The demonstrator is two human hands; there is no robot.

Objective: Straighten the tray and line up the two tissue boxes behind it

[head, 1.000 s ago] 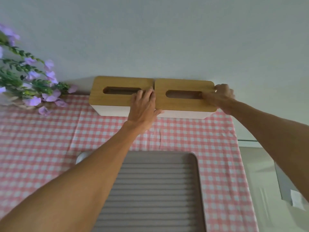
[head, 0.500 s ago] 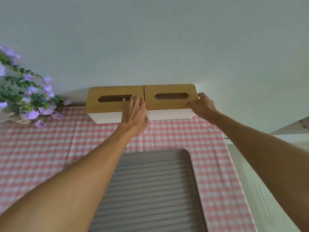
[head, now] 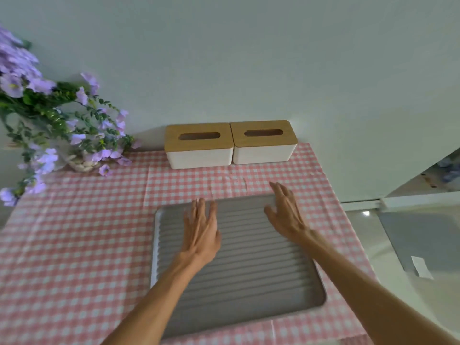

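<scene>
Two white tissue boxes with wooden slotted lids stand side by side against the wall, the left tissue box (head: 199,145) touching the right tissue box (head: 264,143). In front of them lies a grey ribbed tray (head: 249,265) on the pink checked cloth, slightly turned. My left hand (head: 200,227) hovers flat over the tray's far left part, fingers apart, holding nothing. My right hand (head: 286,210) is spread over the tray's far right corner, also holding nothing. Both hands are well apart from the boxes.
A bunch of purple flowers (head: 49,120) in a woven pot stands at the back left. The pink checked tablecloth (head: 74,232) covers the table, whose right edge drops to a pale floor (head: 385,257). A wall rises right behind the boxes.
Both hands have let go of the tissue boxes and drawn back toward me over the tray. The view has pulled back, showing more table.
</scene>
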